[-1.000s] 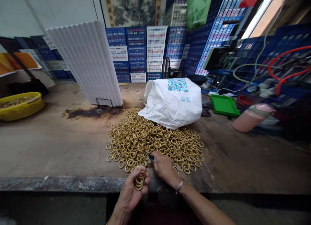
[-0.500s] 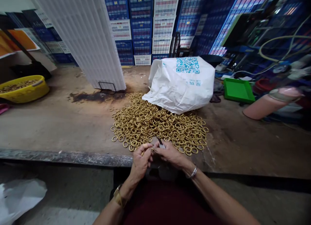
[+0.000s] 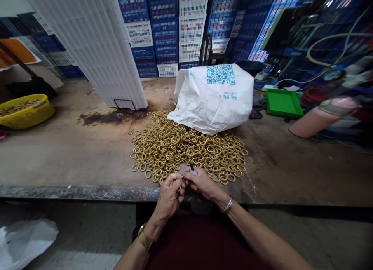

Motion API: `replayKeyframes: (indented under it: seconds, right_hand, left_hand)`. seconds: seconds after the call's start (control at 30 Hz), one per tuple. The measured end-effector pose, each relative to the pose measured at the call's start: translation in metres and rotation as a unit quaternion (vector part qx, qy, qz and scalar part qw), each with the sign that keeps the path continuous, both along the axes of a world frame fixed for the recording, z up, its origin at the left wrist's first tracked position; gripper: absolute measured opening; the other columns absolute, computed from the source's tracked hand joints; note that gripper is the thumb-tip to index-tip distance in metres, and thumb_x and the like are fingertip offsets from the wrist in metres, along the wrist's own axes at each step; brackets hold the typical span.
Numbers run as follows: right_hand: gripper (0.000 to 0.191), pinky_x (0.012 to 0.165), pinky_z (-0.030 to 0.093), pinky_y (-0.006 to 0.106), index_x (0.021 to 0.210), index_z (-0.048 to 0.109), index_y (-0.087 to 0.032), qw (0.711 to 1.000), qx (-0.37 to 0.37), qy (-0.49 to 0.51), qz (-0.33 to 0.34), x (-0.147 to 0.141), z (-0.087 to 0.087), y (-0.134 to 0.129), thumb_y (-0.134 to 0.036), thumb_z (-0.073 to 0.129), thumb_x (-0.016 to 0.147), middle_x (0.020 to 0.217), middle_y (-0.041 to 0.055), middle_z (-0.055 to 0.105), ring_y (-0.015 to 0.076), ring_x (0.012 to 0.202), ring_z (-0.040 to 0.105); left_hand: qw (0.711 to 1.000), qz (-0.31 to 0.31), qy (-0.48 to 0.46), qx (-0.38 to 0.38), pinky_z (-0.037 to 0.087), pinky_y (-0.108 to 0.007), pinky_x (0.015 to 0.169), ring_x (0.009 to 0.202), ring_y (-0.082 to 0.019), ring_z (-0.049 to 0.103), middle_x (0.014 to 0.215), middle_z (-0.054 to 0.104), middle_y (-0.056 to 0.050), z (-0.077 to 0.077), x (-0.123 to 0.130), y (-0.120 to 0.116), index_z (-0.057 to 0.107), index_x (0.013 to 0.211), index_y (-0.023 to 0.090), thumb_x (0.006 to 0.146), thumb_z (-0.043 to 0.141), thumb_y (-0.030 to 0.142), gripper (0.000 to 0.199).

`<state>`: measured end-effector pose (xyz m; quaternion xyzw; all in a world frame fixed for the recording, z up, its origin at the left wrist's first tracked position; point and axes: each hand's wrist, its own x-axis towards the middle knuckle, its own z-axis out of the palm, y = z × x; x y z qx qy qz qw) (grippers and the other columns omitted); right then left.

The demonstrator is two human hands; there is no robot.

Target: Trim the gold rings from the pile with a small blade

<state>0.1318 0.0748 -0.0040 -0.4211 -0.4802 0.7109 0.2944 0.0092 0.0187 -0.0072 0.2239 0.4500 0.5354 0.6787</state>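
Observation:
A heap of brass-coloured rings (image 3: 175, 145) lies on the brown workbench (image 3: 87, 157), just beyond my hands. My left hand (image 3: 168, 197) is closed on a ring (image 3: 179, 189) at the near edge of the heap; only part of that ring shows between the fingers. Against it, fingertips almost meeting, is my right hand (image 3: 204, 183). It grips a small knife-like tool (image 3: 192, 169) with a grey body and a dark end pointing up and away; its exact kind is unclear. A white woven sack (image 3: 215, 103) with blue print lies over the back of the heap.
On the left are a yellow basin (image 3: 29, 114) of small parts and a tall white ribbed panel stack (image 3: 96, 48). A green tray (image 3: 284, 103) and a pink cylinder (image 3: 319, 120) stand at right. Crates (image 3: 163, 29) rise behind. The bench's front edge (image 3: 72, 193) is close.
The view has shifted slightly, so the bench things sit a little further left. Both hands stay together, with small finger movements around the ring; the tool stays in my right hand.

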Motion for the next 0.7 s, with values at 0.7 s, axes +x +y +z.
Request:
replayKeyframes:
  seconds: [0.7]
  right_hand:
    - [0.012,0.049,0.03,0.02,0.065,0.054,-0.017,0.934,0.26,-0.247,-0.007,0.007,-0.0034,-0.0041,-0.021,0.044,0.071,0.053,-0.0035,0.048,0.0085,0.049,0.04]
  left_hand:
    - [0.999,-0.024,0.029,0.021,0.025,-0.014,0.038,0.044,-0.003,0.038,0.061,0.048,0.005,0.0065,0.0002,-0.0033,0.044,0.073,0.018,0.07,0.061,0.044,0.031]
